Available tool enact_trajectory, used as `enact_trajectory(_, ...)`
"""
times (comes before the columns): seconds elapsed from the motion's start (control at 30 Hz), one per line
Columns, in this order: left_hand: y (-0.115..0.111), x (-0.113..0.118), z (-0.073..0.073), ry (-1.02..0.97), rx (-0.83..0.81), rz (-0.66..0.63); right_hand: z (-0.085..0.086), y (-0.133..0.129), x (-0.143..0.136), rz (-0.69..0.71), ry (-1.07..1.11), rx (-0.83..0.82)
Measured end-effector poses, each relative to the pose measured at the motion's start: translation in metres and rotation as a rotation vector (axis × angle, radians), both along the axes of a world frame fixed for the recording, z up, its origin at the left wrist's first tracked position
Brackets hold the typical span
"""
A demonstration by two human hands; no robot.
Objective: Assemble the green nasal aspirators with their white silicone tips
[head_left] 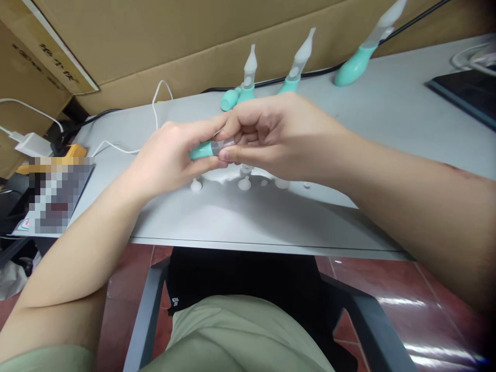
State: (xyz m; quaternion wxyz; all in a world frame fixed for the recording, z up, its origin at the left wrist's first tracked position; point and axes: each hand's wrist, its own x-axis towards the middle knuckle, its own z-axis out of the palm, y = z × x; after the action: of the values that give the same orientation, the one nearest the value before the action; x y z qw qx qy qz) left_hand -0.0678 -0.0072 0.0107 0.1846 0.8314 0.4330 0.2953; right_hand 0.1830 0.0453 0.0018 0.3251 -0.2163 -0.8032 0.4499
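My left hand [174,150] is closed around a teal bulb [202,150] over the grey table. From the bulb a clear tube [226,143] points right, and the fingertips of my right hand [267,137] pinch it. What lies behind the right fingers is hidden. Beyond my hands stand a teal aspirator with a white tip [250,70] and a similar one [301,58], its base partly hidden by my right hand. Small white pieces, among them a round one [196,185] and another [244,183], lie on the near side of my hands.
Another teal aspirator [354,66] leans at the back right, near a dark flat device [465,93]. A small teal piece [229,99] lies at the back. White cables and a charger [34,144] are at the left. Cardboard [174,41] borders the table [232,222].
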Motion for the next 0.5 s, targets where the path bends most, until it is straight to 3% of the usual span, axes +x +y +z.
enact_trajectory(0.17,0.008,-0.003,0.001,0.036,0.065,-0.021,-0.002,-0.008,-0.006,-0.125,0.033,0.079)
enact_trajectory(0.3,0.024,-0.015,-0.006,-0.028,0.097,0.067,-0.008,-0.012,-0.007,-0.286,0.056,0.359)
enact_trajectory(0.37,0.031,-0.019,-0.008,-0.036,0.088,0.051,-0.013,-0.014,-0.01,-0.259,-0.08,0.572)
enact_trajectory(0.5,0.036,-0.021,-0.012,-0.071,0.076,0.108,-0.025,-0.024,-0.025,-0.058,-0.453,0.896)
